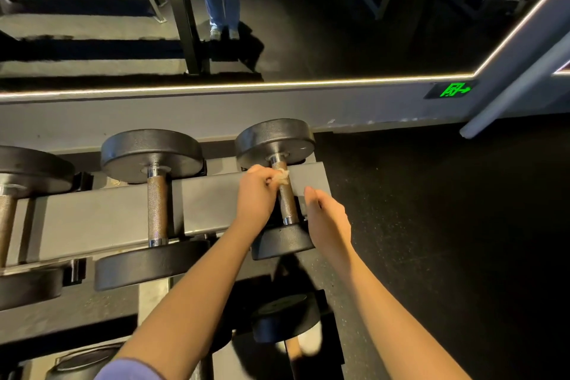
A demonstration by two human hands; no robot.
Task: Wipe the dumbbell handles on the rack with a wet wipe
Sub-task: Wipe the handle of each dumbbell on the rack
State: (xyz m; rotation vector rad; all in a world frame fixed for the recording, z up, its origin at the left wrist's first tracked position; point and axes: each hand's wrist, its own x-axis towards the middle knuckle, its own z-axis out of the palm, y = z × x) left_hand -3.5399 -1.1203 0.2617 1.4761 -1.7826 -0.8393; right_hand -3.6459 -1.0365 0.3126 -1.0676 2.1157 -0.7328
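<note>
The rightmost dumbbell (pixel 274 145) lies on the grey rack (pixel 216 203) with its knurled metal handle (pixel 288 205) pointing toward me. My left hand (pixel 256 194) grips a crumpled white wet wipe (pixel 281 177) and presses it against the far end of that handle, just below the far weight head. Right of the handle is my right hand (pixel 328 222), its fingers straight and holding nothing, close to the rack's end. A second dumbbell (pixel 151 154) with a bare handle (pixel 157 210) lies to the left, and a third (pixel 18 170) is cut off at the frame's left edge.
A mirror wall (pixel 308 25) behind the rack reflects more racks and a person's legs. A lit strip runs along its base. A green exit sign (pixel 453 90) glows at the right. Dark rubber floor (pixel 447 225) spreads right of the rack. A lower-tier dumbbell (pixel 283 315) sits beneath.
</note>
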